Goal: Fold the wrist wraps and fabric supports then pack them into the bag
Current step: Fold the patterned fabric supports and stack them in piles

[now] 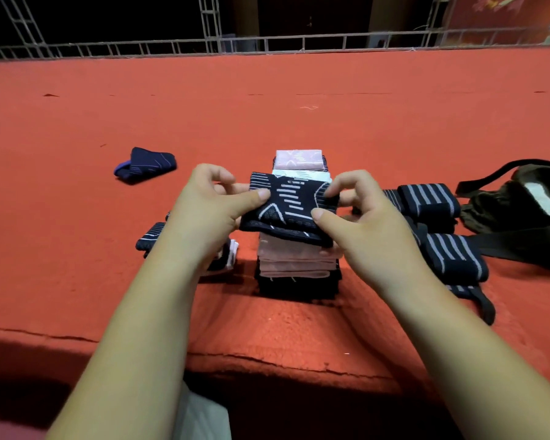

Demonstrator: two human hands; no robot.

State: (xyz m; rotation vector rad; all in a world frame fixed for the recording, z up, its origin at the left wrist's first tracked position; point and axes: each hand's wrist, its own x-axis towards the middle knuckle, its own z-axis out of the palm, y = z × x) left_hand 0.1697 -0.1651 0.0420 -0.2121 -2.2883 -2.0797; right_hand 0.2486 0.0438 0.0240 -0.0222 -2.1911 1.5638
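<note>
Pinched by left grip point(210, 211) and right grip point(362, 217): 1 black patterned support point(292, 201) over 1 stack point(296, 265); at right, 2 rolled striped wraps point(429, 198) point(451, 258), 1 bag point(515, 211).

Even light is falling from above on the red table point(299, 122), while the background beyond the railing point(331, 39) is lying in near darkness. Soft shadows are gathering beside the stack point(299, 265) and under the table's near edge. The wide lens is bowing straight lines toward the edges.
</note>
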